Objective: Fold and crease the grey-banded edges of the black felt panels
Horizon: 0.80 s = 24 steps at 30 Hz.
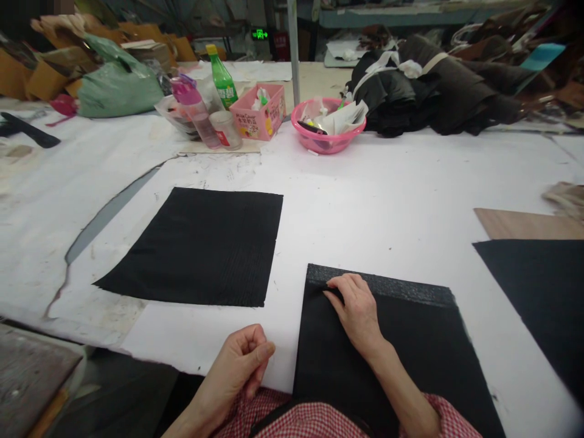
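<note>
Head view, work surface and contents.

Item: near black sheet (424, 347), one, flat on the white-covered table (410, 194) directly before the person, its lower part running to the bottom of the frame — placed, it seems, so both hands meet it without reaching. Along its far edge, a glossy, streaked band (401, 288), unlike the matt remainder.

Item: right hand (353, 307), laid over that band near its left end, thumb and fingertips brought close together; whether material is pinched between them cannot be told. Its low wrist probably helps keep the sheet from sliding.

Item: left hand (249, 359), closed, thumb against the curled forefinger, nothing visible in it; positioned just left of the sheet, apart from it, likely to leave that edge free.

Item: left black sheet (205, 246), lying flat by itself, well clear of the working spot.

Item: right black sheet (547, 286), partly out of frame, with a brown piece (524, 224) just beyond.

Item: pink basin (328, 143) and pink box (258, 118), holding small articles — set back, presumably to spare the working space.
</note>
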Each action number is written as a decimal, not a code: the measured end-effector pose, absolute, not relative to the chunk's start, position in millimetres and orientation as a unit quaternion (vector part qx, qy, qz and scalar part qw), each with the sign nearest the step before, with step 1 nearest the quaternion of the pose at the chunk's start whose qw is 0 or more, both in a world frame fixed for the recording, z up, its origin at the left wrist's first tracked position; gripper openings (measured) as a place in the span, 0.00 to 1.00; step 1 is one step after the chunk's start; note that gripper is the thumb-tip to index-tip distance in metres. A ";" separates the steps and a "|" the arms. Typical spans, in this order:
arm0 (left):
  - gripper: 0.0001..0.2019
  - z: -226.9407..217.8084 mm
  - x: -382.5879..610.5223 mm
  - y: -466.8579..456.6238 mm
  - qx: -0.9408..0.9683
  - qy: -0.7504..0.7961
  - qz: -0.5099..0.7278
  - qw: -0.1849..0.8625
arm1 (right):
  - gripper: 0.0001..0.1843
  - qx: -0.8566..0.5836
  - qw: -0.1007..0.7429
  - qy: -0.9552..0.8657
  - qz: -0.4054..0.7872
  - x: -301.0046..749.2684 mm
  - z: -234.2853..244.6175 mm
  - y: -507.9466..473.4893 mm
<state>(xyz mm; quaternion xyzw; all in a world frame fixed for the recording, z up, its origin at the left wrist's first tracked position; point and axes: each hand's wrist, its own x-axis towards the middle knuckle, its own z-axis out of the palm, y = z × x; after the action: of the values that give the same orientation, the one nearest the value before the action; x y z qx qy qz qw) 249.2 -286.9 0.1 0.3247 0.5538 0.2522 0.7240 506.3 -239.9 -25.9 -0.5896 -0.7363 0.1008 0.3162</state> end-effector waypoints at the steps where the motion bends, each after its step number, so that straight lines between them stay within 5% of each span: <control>1: 0.19 0.8 246.5 -289.7 0.339 0.563 0.244 0.714 | 0.03 -0.589 0.317 -0.736 0.101 506.4 -26.1 -239.8; 5: 0.12 14.9 227.4 -298.5 0.488 0.528 0.200 0.666 | 0.03 -0.588 0.314 -0.737 0.110 507.0 -26.3 -239.3; 8: 0.35 27.9 206.7 -300.6 0.574 0.479 0.128 0.651 | 0.04 -0.588 0.314 -0.737 0.116 507.3 -26.4 -239.2; 11: 0.44 31.7 192.2 -298.7 0.594 0.496 0.095 0.626 | 0.04 -0.586 0.315 -0.737 0.117 507.3 -26.9 -239.5; 24: 0.40 19.1 207.5 -295.8 0.333 0.432 0.248 0.801 | 0.01 -0.581 0.325 -0.741 0.094 506.9 -28.7 -238.9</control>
<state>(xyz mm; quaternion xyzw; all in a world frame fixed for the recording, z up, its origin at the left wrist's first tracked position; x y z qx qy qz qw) 207.5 -295.8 19.1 0.3333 0.4318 0.2477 0.8007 506.9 -238.9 -28.7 -0.5809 -0.7406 0.0938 0.3246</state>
